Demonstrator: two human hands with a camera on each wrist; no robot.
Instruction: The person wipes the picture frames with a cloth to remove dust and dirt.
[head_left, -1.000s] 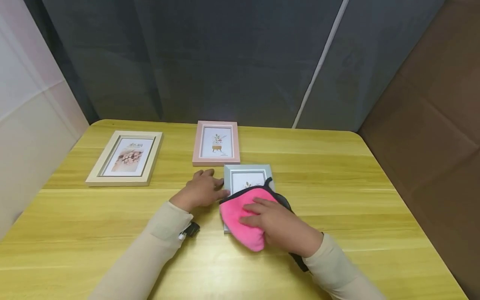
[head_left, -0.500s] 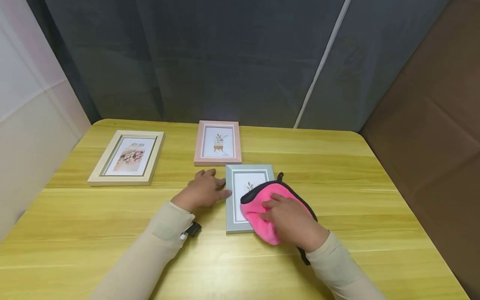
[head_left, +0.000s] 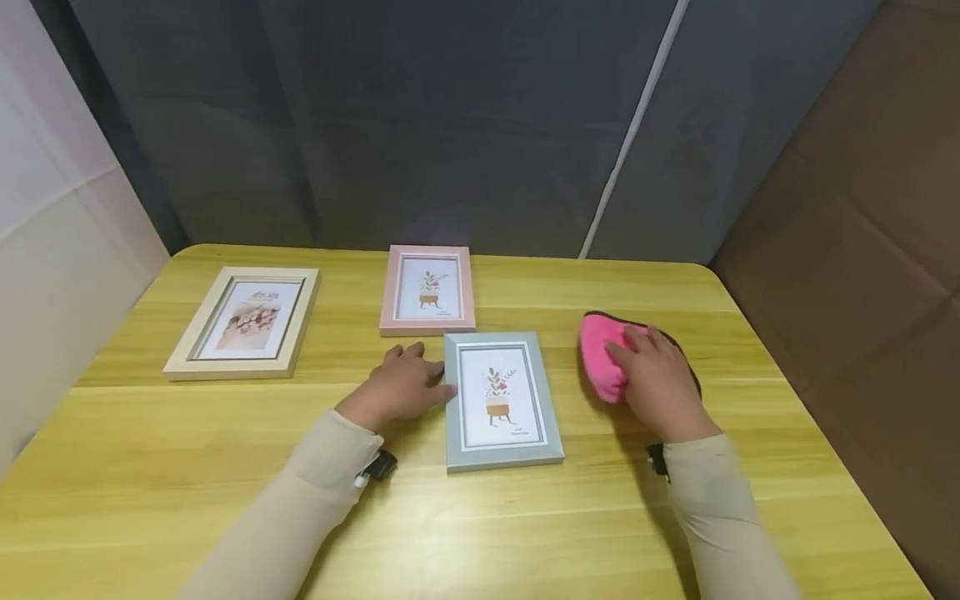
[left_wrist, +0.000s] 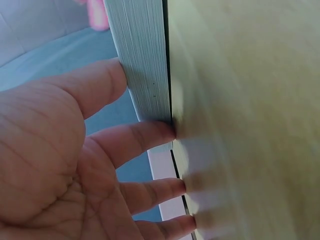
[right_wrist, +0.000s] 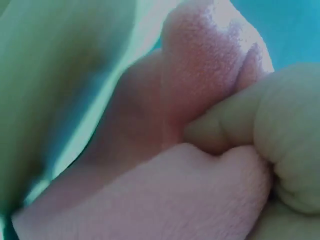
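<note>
A grey-blue picture frame with a potted-plant print lies flat on the wooden table. My left hand rests at its left edge, thumb and index finger touching the frame's side in the left wrist view, the other fingertips down on the table. To the right of the frame, my right hand grips a pink cloth with black edging. In the right wrist view the fluffy cloth is bunched up, with folds pinched between thumb and fingers.
A pink picture frame lies just behind the grey-blue one. Farther left is a cream picture frame. A dark curtain hangs along the table's back edge, a brown panel at the right, a white one at the left.
My right hand has carried the pink cloth off the grey-blue frame to the right and farther back, uncovering the print. My left hand stays at the frame's left edge.
</note>
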